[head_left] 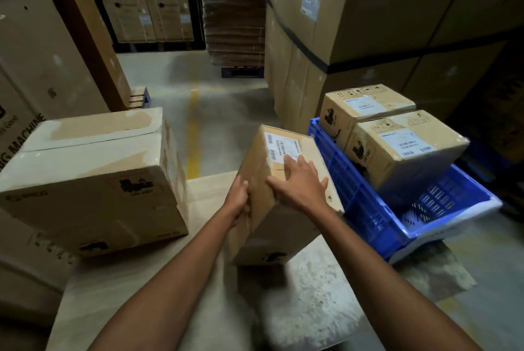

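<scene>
**Tilted carton, two-hand hold, warehouse packing surface**

Dim warehouse aisle; pale flat work surface (158, 308) nearest. Over it, tipped steeply, lower end on or just above the surface (cannot tell which): brown cardboard carton with white barcode labels (286, 226). Placed between large tape-sealed cardboard box (90, 180) at left and blue plastic lattice crate (365, 209) at right.

Handling, by judgement: stiff-walled, taped shut, probably moderate weight, smooth board somewhat slippery. Best taken at opposite edges or under the base.

Left hand (239, 197): fingers curled round the carton's left edge, gripping. Right hand (300, 180): fingers straight and spread, flat on the labelled upper face, pressing, not closed.

Farther: two small labelled cardboard cartons (405, 146) in the crate. Beyond: yellow floor line (194, 129), stacked large cartons (368, 10).
</scene>
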A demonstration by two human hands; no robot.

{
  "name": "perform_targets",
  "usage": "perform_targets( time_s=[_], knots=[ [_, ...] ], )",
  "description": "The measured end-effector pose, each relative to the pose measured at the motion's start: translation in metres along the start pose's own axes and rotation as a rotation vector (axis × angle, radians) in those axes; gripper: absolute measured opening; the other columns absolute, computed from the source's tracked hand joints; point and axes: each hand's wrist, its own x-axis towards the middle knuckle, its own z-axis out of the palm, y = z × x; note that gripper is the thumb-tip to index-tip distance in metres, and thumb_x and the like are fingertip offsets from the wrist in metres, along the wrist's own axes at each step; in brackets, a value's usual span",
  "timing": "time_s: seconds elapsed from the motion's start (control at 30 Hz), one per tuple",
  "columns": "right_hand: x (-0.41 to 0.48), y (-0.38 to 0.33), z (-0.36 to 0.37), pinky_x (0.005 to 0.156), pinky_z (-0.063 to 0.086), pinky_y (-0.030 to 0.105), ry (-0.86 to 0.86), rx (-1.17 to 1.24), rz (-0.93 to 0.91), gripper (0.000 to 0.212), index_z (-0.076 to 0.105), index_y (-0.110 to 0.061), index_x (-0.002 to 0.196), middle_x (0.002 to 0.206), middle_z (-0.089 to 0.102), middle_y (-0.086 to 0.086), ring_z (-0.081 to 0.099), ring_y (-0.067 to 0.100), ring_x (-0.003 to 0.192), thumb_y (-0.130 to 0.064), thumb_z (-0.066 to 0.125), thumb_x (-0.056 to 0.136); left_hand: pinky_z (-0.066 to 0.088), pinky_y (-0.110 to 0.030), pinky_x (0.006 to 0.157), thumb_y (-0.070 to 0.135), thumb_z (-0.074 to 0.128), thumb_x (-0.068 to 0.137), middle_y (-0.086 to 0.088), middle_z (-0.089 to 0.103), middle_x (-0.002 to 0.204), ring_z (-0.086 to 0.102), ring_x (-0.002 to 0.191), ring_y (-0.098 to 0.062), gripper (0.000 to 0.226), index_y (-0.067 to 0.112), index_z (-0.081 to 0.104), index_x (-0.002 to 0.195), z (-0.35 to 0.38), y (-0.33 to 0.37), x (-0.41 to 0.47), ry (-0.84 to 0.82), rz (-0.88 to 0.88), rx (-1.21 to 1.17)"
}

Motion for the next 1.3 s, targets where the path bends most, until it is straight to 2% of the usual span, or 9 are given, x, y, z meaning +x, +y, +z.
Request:
perform_targets(
  time_s=[0.03, 0.13, 0.33, 0.47, 0.57, 0.7, 0.87, 1.13, 1.3],
  knots=[
    [-0.002, 0.010, -0.006, 0.117, 0.007, 0.068, 0.017, 0.031, 0.027, 0.093, 0.026, -0.034, 0.155, 0.167, 0.015, 0.005, 0.012, 0.031, 0.152, -0.075, 0.044, 0.074, 0.044, -0.053, 0.107, 0.038, 0.039, 0.102, -0.023, 0.054, 0.138, 0.056, 0.122, -0.038, 0.047, 0.019, 0.045, 0.145, 0.003, -0.011, -0.003, 0.014, -0.114, 0.043],
    [-0.010, 0.041, -0.019, 0.118, 0.016, 0.062, 0.070, 0.140, 0.085, 0.095, 0.029, -0.034, 0.155, 0.165, 0.021, 0.003, 0.019, 0.026, 0.151, -0.074, 0.037, 0.069, 0.035, -0.042, 0.110, 0.051, 0.036, 0.104, -0.012, 0.042, 0.149, 0.042, 0.136, -0.035, 0.061, 0.015, 0.031, 0.153, 0.010, -0.037, -0.023, -0.035, -0.351, 0.044],
    [-0.030, 0.103, -0.023, 0.108, 0.041, 0.047, 0.159, 0.553, 0.155, 0.068, 0.046, -0.023, 0.148, 0.147, 0.049, 0.003, 0.050, 0.021, 0.125, -0.049, 0.051, 0.086, 0.049, -0.044, 0.095, 0.040, 0.047, 0.090, -0.013, 0.061, 0.125, 0.057, 0.105, -0.032, 0.043, 0.016, 0.055, 0.124, 0.012, -0.042, -0.023, 0.176, -0.177, 0.237],
    [-0.056, 0.129, -0.004, 0.086, 0.052, 0.038, 0.028, 0.787, 0.139, 0.029, 0.062, -0.026, 0.121, 0.125, 0.063, 0.007, 0.062, 0.023, 0.108, -0.016, 0.053, 0.095, 0.034, -0.048, 0.107, 0.039, 0.047, 0.095, -0.013, 0.043, 0.139, 0.042, 0.124, -0.037, 0.049, 0.027, 0.043, 0.142, 0.007, -0.035, -0.053, 0.389, -0.183, 0.490],
    [-0.077, 0.132, 0.023, 0.077, 0.056, 0.034, -0.070, 0.895, 0.214, 0.026, 0.065, -0.018, 0.114, 0.113, 0.068, 0.012, 0.066, 0.027, 0.102, -0.005, 0.054, 0.094, 0.029, -0.049, 0.106, 0.041, 0.044, 0.099, -0.015, 0.035, 0.142, 0.036, 0.127, -0.038, 0.049, 0.030, 0.036, 0.146, -0.004, -0.042, -0.087, 0.442, -0.196, 0.679],
    [-0.096, 0.134, 0.063, 0.085, 0.059, 0.044, -0.155, 0.823, 0.267, 0.034, 0.060, -0.021, 0.121, 0.112, 0.069, 0.007, 0.068, 0.022, 0.098, -0.007, 0.061, 0.090, 0.030, -0.050, 0.107, 0.047, 0.044, 0.099, -0.016, 0.031, 0.147, 0.032, 0.131, -0.038, 0.052, 0.031, 0.034, 0.148, -0.024, -0.066, -0.141, 0.507, -0.193, 0.835],
    [-0.130, 0.116, 0.111, 0.091, 0.053, 0.041, -0.253, 0.700, 0.255, 0.058, 0.040, -0.020, 0.143, 0.121, 0.061, 0.002, 0.061, 0.024, 0.104, -0.024, 0.066, 0.092, 0.037, -0.050, 0.101, 0.053, 0.039, 0.099, -0.019, 0.036, 0.142, 0.037, 0.126, -0.036, 0.057, 0.027, 0.031, 0.149, -0.058, -0.097, -0.202, 0.619, -0.218, 1.023],
    [-0.167, 0.038, 0.176, 0.103, 0.046, 0.043, -0.342, 0.516, 0.024, 0.073, 0.022, -0.016, 0.152, 0.145, 0.050, 0.010, 0.053, 0.033, 0.127, -0.027, 0.065, 0.094, 0.038, -0.056, 0.099, 0.051, 0.033, 0.102, -0.019, 0.032, 0.145, 0.035, 0.129, -0.037, 0.060, 0.023, 0.021, 0.153, -0.148, -0.130, -0.275, 0.715, -0.320, 1.048],
    [-0.172, -0.018, 0.200, 0.112, 0.036, 0.042, -0.330, 0.318, -0.005, 0.080, 0.004, -0.007, 0.158, 0.162, 0.021, 0.013, 0.038, 0.035, 0.141, -0.026, 0.056, 0.101, 0.042, -0.056, 0.099, 0.046, 0.032, 0.104, -0.020, 0.028, 0.149, 0.034, 0.132, -0.040, 0.058, 0.020, 0.018, 0.153, -0.200, -0.136, -0.277, 0.683, -0.305, 1.039]
  ],
)
